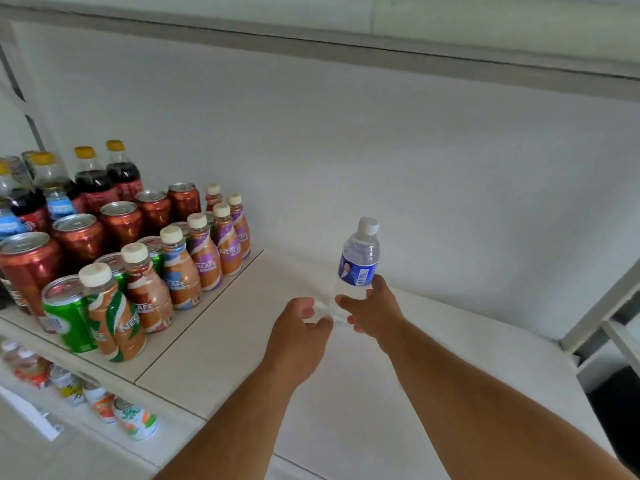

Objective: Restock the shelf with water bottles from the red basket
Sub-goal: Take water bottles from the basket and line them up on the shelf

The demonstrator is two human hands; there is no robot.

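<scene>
clear water bottle (358, 263) in right hand (372, 311)

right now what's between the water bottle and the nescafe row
Only bare shelf between the water bottle and the Nescafe row, as the head view shows.

Coffee bottles (204, 251), row on shelf (242, 327): labels read "NESCAFE", partly cut off. Water bottle (358, 261) label: barcode, text unreadable.

The right hand (372, 311) grips the lower part of an upright water bottle (358, 263) above the white shelf (242, 341). The left hand (299, 336) touches its base with curled fingers. Nescafé bottles (180, 268) and cans (79, 233) stand at left.
</scene>
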